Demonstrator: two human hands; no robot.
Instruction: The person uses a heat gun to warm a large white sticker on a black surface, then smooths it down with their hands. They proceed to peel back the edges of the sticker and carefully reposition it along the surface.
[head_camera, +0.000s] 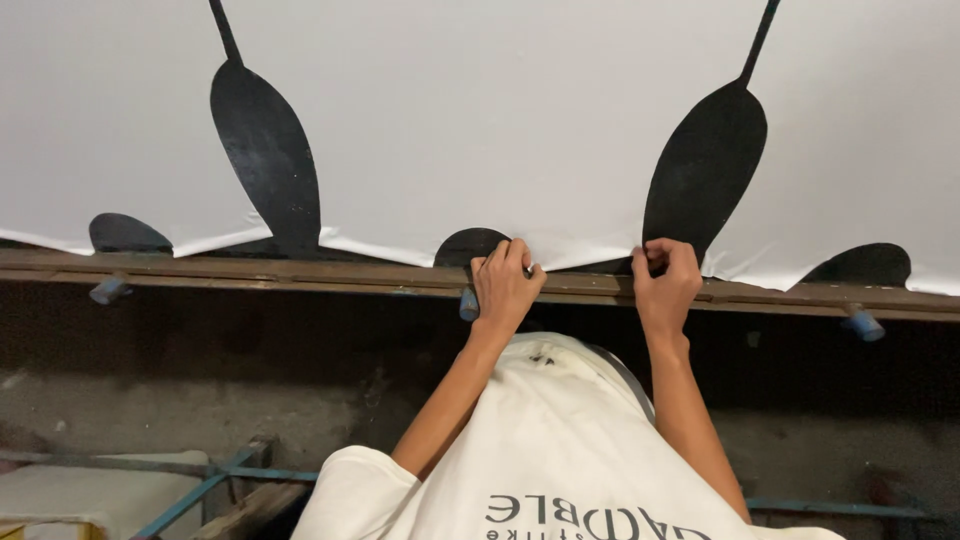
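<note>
A wide sheet of white fabric (500, 110) lies stretched across the table, filling the whole upper part of the view. 2 large black leaf shapes (268, 150) with thin stems are printed on it, 1 to the left and 1 to the right, and 3 smaller black half-ovals (125, 233) sit along its near edge, at the left, middle and right. That near edge lies wavy and a little lifted along a long brown wooden rail (300, 270) that runs from side to side. Below the rail it is dark, with a rough grey floor and a blue metal frame (200, 490) at the lower left.

The person leans over in a cream T-shirt (560, 450), both arms reaching up to the fabric's edge. The left hand (507, 283) is curled at the edge beside the middle half-oval, fingers bent and pinching something small there; what it holds I cannot make out. The right hand (665, 275) is closed in a fist on the fabric's edge at the foot of the right leaf shape, gripping the cloth.

3 small blue pegs (108, 290) stick out under the rail, 1 just beside the left wrist.
</note>
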